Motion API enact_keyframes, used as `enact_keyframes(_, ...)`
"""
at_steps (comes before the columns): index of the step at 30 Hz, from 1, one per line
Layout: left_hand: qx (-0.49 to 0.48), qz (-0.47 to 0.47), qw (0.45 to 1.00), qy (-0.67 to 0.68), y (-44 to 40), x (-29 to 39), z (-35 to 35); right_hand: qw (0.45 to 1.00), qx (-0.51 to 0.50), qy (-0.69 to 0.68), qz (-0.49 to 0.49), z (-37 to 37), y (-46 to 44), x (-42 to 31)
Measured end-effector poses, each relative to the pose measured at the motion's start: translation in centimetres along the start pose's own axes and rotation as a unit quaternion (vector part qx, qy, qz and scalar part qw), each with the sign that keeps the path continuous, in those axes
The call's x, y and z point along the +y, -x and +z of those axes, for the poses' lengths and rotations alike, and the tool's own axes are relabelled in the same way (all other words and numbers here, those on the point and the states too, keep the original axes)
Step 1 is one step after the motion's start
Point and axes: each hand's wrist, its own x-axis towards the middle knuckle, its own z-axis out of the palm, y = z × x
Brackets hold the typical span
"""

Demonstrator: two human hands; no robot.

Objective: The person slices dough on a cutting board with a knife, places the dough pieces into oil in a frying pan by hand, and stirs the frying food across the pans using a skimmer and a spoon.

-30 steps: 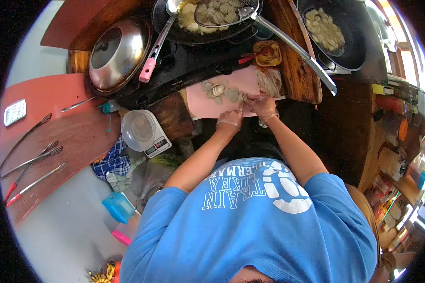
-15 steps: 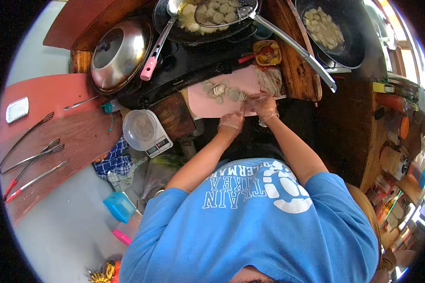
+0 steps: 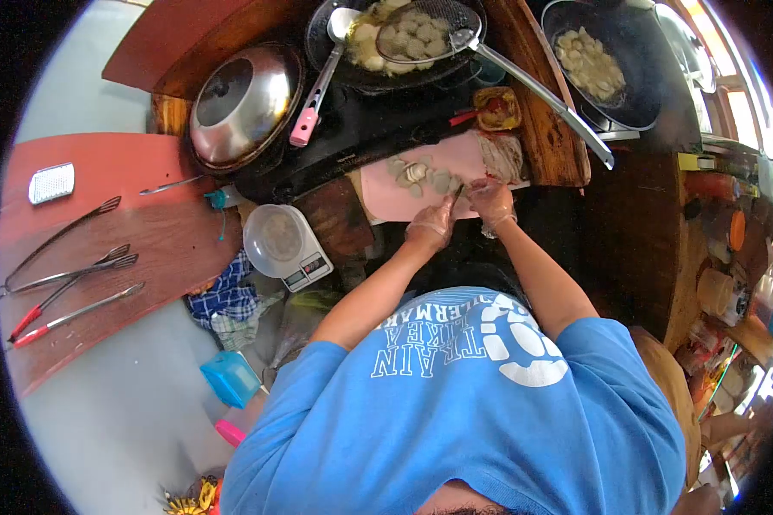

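My left hand (image 3: 432,225), in a clear plastic glove, is at the front edge of a pink cutting board (image 3: 388,203), its fingers closed and pointing toward the other hand. Just right of it, my right hand (image 3: 491,202), also gloved, has its fingers curled together. Between them shows a small dark, thin shape, too small to make out; what either hand grips is hidden. Several pale grey-green round slices (image 3: 416,172) lie on the board beyond my fingers. A crumpled clear plastic bag (image 3: 502,156) rests at the board's right end.
Behind the board, a wok (image 3: 343,79) of frying pieces carries a strainer (image 3: 421,39) and a pink-handled ladle (image 3: 305,126). A lidded pan (image 3: 245,107) and kitchen scale (image 3: 305,268) are left. Another wok (image 3: 636,94) stands right. Tongs (image 3: 77,316) lie far left.
The view has shifted, so the surroundings sit slightly further right. My hands stay close together at the board's front edge, with my left hand now nearer the right one.
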Motion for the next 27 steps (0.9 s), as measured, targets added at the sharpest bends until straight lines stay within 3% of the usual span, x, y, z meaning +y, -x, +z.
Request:
enact_keyframes(2, 0.008, 0.027, 1.0, 0.005, 1.6, -0.7, -1.7, 1.0, 0.026, 0.01, 0.005, -0.2, 1.0, -1.5)
enact_keyframes(3, 0.012, 0.052, 0.999, 0.01, 2.5, -1.3, -2.9, 0.993, 0.025, 0.101, -0.048, 0.7, -0.9, 1.3)
enact_keyframes(4, 0.015, 0.054, 0.998, 0.006, 2.9, -3.5, -2.8, 0.994, 0.028, 0.097, -0.051, 1.8, -1.8, 3.3)
enact_keyframes(6, 0.132, 0.126, 0.98, -0.079, 3.0, -9.2, -1.7, 0.97, -0.003, -0.192, -0.152, 3.6, -2.4, 5.3)
enact_keyframes(7, 0.106, 0.1, 0.982, -0.124, 3.6, -10.2, -3.3, 0.961, -0.017, 0.198, -0.194, 0.5, 1.5, -1.4)
enact_keyframes(8, 0.08, 0.076, 0.98, -0.168, 4.1, -10.9, -5.2, 0.961, -0.013, 0.196, -0.194, 1.0, 2.4, -2.6)
enact_keyframes(10, 0.081, 0.098, 0.973, -0.195, 4.4, -12.9, -7.6, 0.921, 0.057, 0.331, -0.199, 1.8, 3.1, -3.8)
enact_keyframes(14, 0.085, 0.146, 0.943, -0.285, 2.4, -16.9, -9.1, 0.893, 0.115, 0.382, -0.209, 3.4, 2.5, -4.1)
enact_keyframes(16, 0.094, 0.126, 0.933, -0.323, 1.9, -17.1, -9.9, 0.901, 0.025, 0.405, -0.152, 3.5, 1.4, -4.7)
enact_keyframes(17, 0.072, 0.108, 0.939, -0.317, 1.9, -16.9, -10.3, 0.902, 0.027, 0.404, -0.15, 3.8, 0.3, -3.7)
enact_keyframes(19, 0.084, 0.109, 0.933, -0.333, 1.8, -17.2, -10.0, 0.811, -0.027, 0.538, -0.228, 5.0, -2.2, 0.2)
enact_keyframes(23, 0.145, 0.072, 0.943, -0.289, 1.6, -15.7, -9.6, 0.808, -0.02, 0.543, -0.229, 3.8, -1.0, -2.1)
enact_keyframes(25, 0.098, 0.045, 0.969, -0.222, 1.4, -13.2, -9.5, 0.722, -0.107, 0.646, -0.224, 2.5, 1.5, -5.7)
enact_keyframes(26, 0.051, 0.011, 0.987, -0.15, 1.2, -11.8, -9.4, 0.723, -0.105, 0.646, -0.222, 2.9, 1.2, -5.6)
enact_keyframes(27, 0.056, 0.001, 0.986, -0.156, 0.8, -10.5, -9.1, 0.795, -0.076, 0.576, -0.174, 3.3, 0.8, -5.2)
